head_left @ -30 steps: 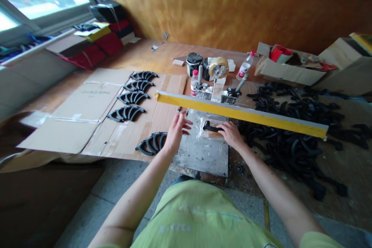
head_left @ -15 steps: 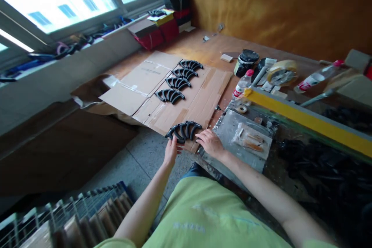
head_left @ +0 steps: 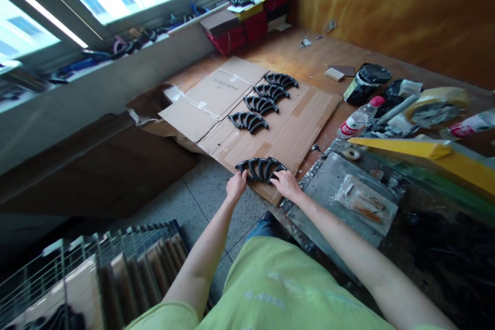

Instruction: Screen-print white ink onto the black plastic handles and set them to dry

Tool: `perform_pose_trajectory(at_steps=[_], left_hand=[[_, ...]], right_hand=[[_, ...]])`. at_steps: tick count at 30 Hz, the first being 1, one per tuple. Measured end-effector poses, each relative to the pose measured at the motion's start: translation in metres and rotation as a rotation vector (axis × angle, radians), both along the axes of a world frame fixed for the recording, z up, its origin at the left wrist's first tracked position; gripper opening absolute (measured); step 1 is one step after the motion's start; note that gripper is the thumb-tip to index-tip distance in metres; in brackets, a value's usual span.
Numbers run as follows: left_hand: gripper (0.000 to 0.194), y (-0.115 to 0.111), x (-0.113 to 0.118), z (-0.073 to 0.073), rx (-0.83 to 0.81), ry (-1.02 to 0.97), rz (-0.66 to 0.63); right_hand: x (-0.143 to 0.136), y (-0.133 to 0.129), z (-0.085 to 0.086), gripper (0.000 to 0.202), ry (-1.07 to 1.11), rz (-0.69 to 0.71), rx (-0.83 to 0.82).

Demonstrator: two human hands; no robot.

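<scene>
On the near edge of a flattened cardboard sheet (head_left: pixel 292 136) lies a fan-shaped row of black curved pieces (head_left: pixel 260 169); their exact kind is unclear. My left hand (head_left: pixel 236 184) pinches the row's left end between thumb and fingers. At the opposite end, the fingers of my right hand (head_left: pixel 286 184) are closed around the rightmost piece. Several more fans of black curved pieces (head_left: pixel 248 121) lie farther back on the cardboard, lined up one behind another.
Right of the cardboard stand a black-stained tub (head_left: pixel 367 84), a red-capped bottle (head_left: pixel 361 117) and a tape roll (head_left: pixel 439 105). A yellow-edged bin (head_left: pixel 425 150) holds dark pieces. A wire rack (head_left: pixel 116 247) with boards stands at lower left. Red boxes (head_left: pixel 232 38) sit near the window.
My right hand has closed on the right end of the near fan, where it was beside it before. The near fan has turned slightly to lie more level. The camera view has shifted left.
</scene>
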State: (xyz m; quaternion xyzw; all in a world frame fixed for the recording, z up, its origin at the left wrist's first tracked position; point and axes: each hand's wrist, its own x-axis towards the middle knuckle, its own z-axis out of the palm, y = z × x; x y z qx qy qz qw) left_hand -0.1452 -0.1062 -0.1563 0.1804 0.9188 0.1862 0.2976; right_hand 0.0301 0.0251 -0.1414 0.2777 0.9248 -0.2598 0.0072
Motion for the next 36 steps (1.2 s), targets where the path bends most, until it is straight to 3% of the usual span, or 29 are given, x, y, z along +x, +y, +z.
perform_pose_trajectory(at_steps=[3,6,11,16,21,25,30,33,36], left_hand=[[0.044,0.004,0.007,0.004,0.027,0.078,0.024],[0.048,0.003,0.029,0.007,0.107,0.197,0.025],[0.062,0.012,0.072,0.002,0.254,0.395,-0.292],[0.059,0.036,0.078,-0.007,0.155,0.358,-0.305],[0.055,0.033,0.042,-0.010,0.168,0.423,-0.390],[0.056,0.030,-0.022,-0.006,0.168,0.500,-0.426],[0.056,0.050,-0.101,-0.002,0.066,0.542,-0.394],[0.060,0.056,-0.117,-0.006,0.037,0.541,-0.378],[0.065,0.050,-0.108,-0.011,0.089,0.593,-0.372]], right_hand=[[0.002,-0.001,-0.003,0.035,0.021,-0.015,-0.046],[0.004,-0.003,-0.007,0.040,0.020,-0.056,-0.098],[0.004,-0.005,-0.010,0.042,0.000,-0.126,-0.195],[0.002,-0.005,-0.007,0.041,-0.021,-0.195,-0.248],[-0.017,-0.011,0.001,0.043,-0.020,-0.149,-0.245],[-0.063,-0.012,0.005,0.049,0.062,0.003,-0.233],[-0.107,-0.010,0.016,0.052,0.136,0.066,-0.280],[-0.094,-0.014,0.029,0.048,0.205,0.040,-0.303],[-0.051,-0.020,0.045,0.041,0.299,-0.052,-0.329]])
